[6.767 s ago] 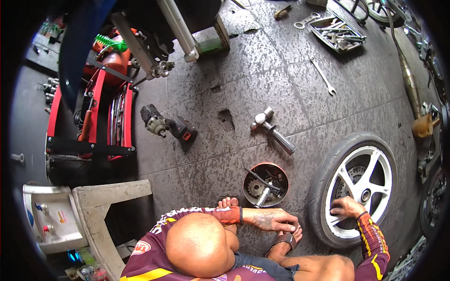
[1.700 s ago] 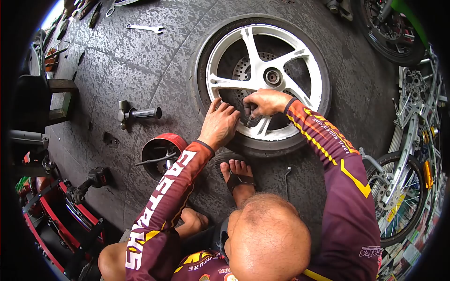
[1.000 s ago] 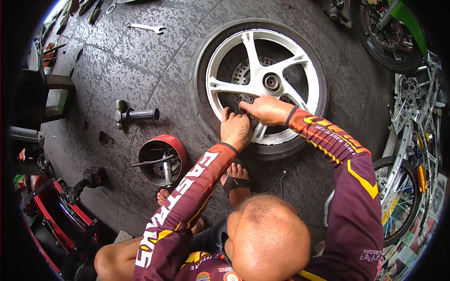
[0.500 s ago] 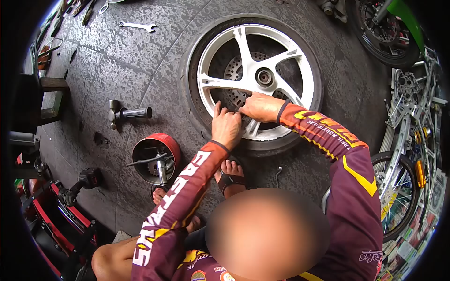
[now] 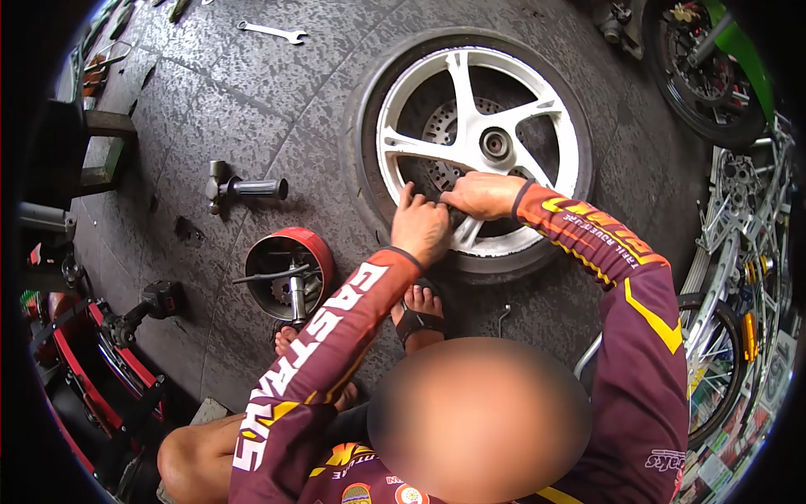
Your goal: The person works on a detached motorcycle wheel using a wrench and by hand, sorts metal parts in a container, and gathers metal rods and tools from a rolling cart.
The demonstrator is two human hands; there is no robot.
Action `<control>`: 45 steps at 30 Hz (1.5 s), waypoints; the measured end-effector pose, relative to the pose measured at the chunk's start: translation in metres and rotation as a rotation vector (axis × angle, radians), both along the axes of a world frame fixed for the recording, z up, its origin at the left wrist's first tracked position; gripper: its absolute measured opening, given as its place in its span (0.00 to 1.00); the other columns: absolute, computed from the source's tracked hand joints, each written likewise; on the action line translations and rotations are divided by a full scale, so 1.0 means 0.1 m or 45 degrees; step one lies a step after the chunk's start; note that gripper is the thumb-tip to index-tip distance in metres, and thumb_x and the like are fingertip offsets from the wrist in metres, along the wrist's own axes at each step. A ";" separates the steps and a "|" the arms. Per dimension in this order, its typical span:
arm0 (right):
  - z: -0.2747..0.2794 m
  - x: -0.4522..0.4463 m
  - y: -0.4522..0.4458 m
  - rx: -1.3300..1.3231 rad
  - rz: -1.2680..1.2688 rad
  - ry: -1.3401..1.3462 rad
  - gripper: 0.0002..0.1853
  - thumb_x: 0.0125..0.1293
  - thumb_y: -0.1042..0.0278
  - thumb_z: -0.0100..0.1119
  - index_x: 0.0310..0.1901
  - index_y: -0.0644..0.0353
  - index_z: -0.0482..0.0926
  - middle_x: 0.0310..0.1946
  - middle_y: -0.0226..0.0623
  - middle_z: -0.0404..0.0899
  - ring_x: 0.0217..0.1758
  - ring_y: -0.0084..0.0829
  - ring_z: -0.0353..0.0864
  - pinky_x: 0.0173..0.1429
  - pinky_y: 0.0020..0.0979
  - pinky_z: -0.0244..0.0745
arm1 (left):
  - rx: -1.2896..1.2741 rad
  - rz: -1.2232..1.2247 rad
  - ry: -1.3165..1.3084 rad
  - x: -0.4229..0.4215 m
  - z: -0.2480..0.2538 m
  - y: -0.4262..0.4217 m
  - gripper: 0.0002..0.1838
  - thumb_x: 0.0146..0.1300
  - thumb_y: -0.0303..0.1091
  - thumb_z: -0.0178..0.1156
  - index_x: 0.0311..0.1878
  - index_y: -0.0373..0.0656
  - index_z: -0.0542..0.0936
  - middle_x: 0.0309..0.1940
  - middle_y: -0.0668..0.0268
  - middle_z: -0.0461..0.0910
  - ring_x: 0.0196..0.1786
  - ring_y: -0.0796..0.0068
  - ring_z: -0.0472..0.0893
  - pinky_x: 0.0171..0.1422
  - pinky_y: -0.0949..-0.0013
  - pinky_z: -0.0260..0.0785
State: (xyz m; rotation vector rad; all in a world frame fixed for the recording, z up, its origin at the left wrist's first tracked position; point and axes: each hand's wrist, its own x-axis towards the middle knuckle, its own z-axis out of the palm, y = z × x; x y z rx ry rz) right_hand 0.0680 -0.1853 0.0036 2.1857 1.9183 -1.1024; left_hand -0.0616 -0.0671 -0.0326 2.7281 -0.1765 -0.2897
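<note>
A wheel with white spokes and a black tyre lies flat on the dark tiled floor, a perforated brake disc showing beneath the spokes. Over its near-left part, at the rim, is my left hand, index finger pointing out and the other fingers curled. Close beside it, my right hand is closed in a pinch near a lower spoke. The two hands nearly touch. Anything between their fingertips is too small and hidden to name.
Left of the wheel are a hammer and a red round container holding metal parts. A wrench lies at the back. A power tool sits by a red rack. Motorcycle parts line the right.
Since the earliest frame, the view has turned toward the wheel and my left hand has come to it beside my right. Over the last second the hands have stayed together with only slight shifts.
</note>
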 end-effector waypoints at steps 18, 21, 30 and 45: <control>-0.05 0.08 -0.01 -0.009 0.040 0.062 0.07 0.58 0.72 0.52 0.36 0.64 0.76 0.26 0.51 0.80 0.35 0.51 0.81 0.40 0.46 0.75 | -0.097 0.267 -0.111 -0.04 -0.05 -0.22 0.08 0.53 0.30 0.52 0.25 0.39 0.79 0.18 0.56 0.79 0.33 0.62 0.81 0.70 0.55 0.53; -0.08 0.09 0.00 0.032 0.083 0.125 0.07 0.57 0.72 0.53 0.36 0.64 0.74 0.25 0.50 0.79 0.34 0.51 0.80 0.39 0.46 0.74 | -0.143 0.282 -0.084 -0.07 -0.05 -0.21 0.07 0.52 0.29 0.53 0.26 0.39 0.80 0.19 0.57 0.80 0.35 0.62 0.81 0.70 0.56 0.53; -0.22 0.15 0.08 -0.266 0.414 0.017 0.09 0.60 0.67 0.52 0.38 0.63 0.75 0.31 0.49 0.81 0.38 0.50 0.82 0.41 0.46 0.77 | -0.159 0.311 -0.193 -0.11 -0.13 -0.25 0.05 0.49 0.30 0.55 0.24 0.40 0.79 0.20 0.57 0.80 0.37 0.63 0.80 0.67 0.59 0.56; -0.01 0.18 0.11 -0.026 0.357 0.101 0.08 0.57 0.71 0.53 0.38 0.63 0.76 0.25 0.48 0.80 0.32 0.50 0.81 0.36 0.44 0.74 | -0.225 0.352 -0.227 -0.14 -0.04 -0.22 0.06 0.51 0.29 0.54 0.23 0.38 0.78 0.19 0.55 0.79 0.40 0.61 0.77 0.65 0.61 0.57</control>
